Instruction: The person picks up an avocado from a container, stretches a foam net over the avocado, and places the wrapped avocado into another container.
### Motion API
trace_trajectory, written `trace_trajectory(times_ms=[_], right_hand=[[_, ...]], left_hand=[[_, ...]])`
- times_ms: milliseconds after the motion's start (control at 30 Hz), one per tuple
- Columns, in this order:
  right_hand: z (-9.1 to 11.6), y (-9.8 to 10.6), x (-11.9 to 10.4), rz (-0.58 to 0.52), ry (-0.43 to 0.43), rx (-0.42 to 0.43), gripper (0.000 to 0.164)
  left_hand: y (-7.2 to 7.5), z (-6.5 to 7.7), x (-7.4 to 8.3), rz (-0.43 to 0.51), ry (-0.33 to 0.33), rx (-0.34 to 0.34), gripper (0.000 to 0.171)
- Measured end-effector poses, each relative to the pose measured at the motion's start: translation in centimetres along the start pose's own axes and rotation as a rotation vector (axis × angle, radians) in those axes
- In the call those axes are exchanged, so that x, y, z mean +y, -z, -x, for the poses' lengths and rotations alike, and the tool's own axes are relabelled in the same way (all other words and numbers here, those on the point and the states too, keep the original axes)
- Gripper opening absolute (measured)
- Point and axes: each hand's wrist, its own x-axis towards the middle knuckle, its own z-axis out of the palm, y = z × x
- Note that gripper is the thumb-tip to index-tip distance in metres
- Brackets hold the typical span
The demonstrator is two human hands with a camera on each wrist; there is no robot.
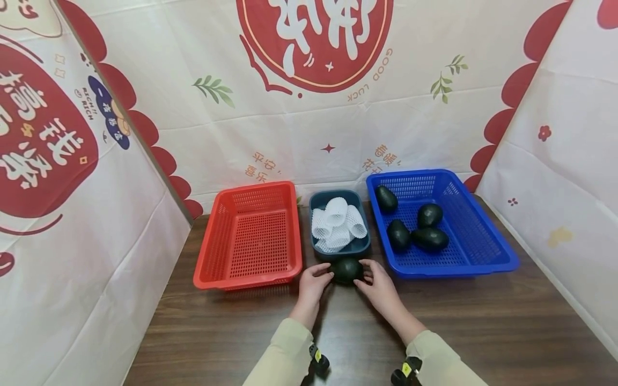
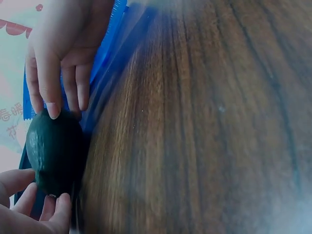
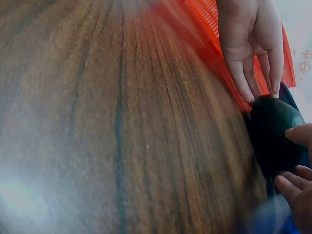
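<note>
A dark green avocado (image 1: pixel 345 271) lies on its side between my hands, just in front of the small teal basket (image 1: pixel 341 254). At its left, narrower end, my left hand (image 1: pixel 311 288) grips it with thumb and fingertips. My right hand (image 1: pixel 381 290) holds the rounder right end the same way. The left wrist view shows the avocado (image 2: pixel 54 151) with fingertips at both ends, its stem tip near the left hand (image 2: pixel 34 207). Seen from the right wrist, the avocado (image 3: pixel 274 134) hides part of the basket behind it.
White foam net sleeves (image 1: pixel 336 212) fill the teal basket against the back cloth. To its left stands a red plastic basket (image 1: pixel 295 252) with nothing inside. On the right, a blue basket (image 1: pixel 475 266) contains several avocados (image 1: pixel 429 239). Patterned cloth walls enclose the wooden table (image 1: pixel 222 332).
</note>
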Motion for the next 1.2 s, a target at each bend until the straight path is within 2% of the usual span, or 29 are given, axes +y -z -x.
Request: trace_trajectory(times_ms=[67, 333, 467, 567, 733, 833, 1000, 1100, 1200], right_hand=[[0.0, 0.1, -0.1, 0.042, 0.033, 0.005, 0.050], [0.0, 0.8, -1.3, 0.254, 0.189, 0.008, 0.053], [0.2, 1.4, -2.9, 0.343, 0.269, -0.023, 0.051], [0.1, 1.9, -4.0, 0.442, 0.343, -0.057, 0.048], [-0.8, 2.8, -5.2, 0.631, 0.452, -0.091, 0.046], [-1.7, 3.4, -5.8, 0.723, 0.479, -0.092, 0.047], [-3.3, 4.0, -6.4, 0.823, 0.476, -0.084, 0.049], [-4.2, 4.2, -6.7, 0.858, 0.469, -0.075, 0.051], [-5.2, 4.2, -7.0, 0.883, 0.463, -0.060, 0.050]], left_hand=[[0.1, 0.1, 0.1, -0.021, -0.018, 0.000, 0.023], [0.4, 0.4, 0.4, -0.028, -0.023, -0.010, 0.023], [0.5, 0.7, 0.6, -0.094, -0.092, -0.017, 0.022], [0.6, 1.1, 0.9, -0.179, -0.177, -0.029, 0.023], [0.9, 2.0, 2.1, -0.337, -0.350, -0.027, 0.027], [1.4, 2.6, 3.1, -0.484, -0.505, -0.045, 0.027], [2.3, 3.3, 4.9, -0.763, -0.817, -0.080, 0.025], [2.8, 3.4, 5.9, -0.906, -0.941, -0.077, 0.023], [3.1, 3.3, 6.8, -1.019, -1.035, -0.071, 0.023]])
